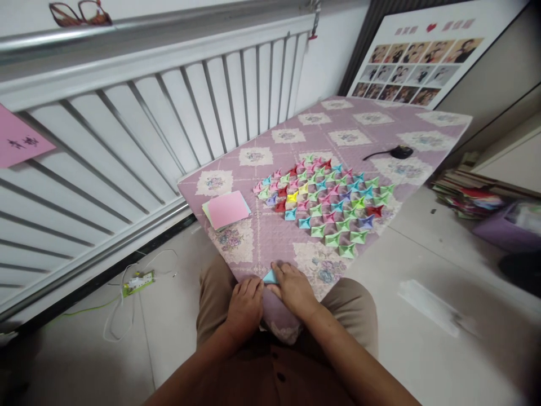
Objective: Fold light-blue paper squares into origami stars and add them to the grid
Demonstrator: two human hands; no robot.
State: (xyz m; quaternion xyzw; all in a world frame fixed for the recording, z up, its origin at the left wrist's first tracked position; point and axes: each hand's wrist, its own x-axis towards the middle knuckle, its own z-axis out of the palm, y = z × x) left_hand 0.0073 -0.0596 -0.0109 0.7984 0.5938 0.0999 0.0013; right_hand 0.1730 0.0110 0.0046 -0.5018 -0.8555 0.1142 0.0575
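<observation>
At the near edge of the table, a small piece of light blue folded paper [270,277] lies between my hands, its visible part a pointed triangle. My right hand [295,290] covers the paper's right side with bent fingers. At the paper's left tip, my left hand [246,303] grips with curled fingertips; its thumb is hidden. Beyond them, rows of small folded paper pieces [321,197] in green, pink, blue, red, yellow and purple stand on the tablecloth. A stack of coloured paper sheets [228,210], pink on top, rests to the left.
The patterned purple tablecloth [257,248] covers the table. A black object with a short cord [400,151] lies at the far right. A white radiator [169,113] runs along the left, with a power strip [138,282] on the floor. A photo board [418,56] leans at the back.
</observation>
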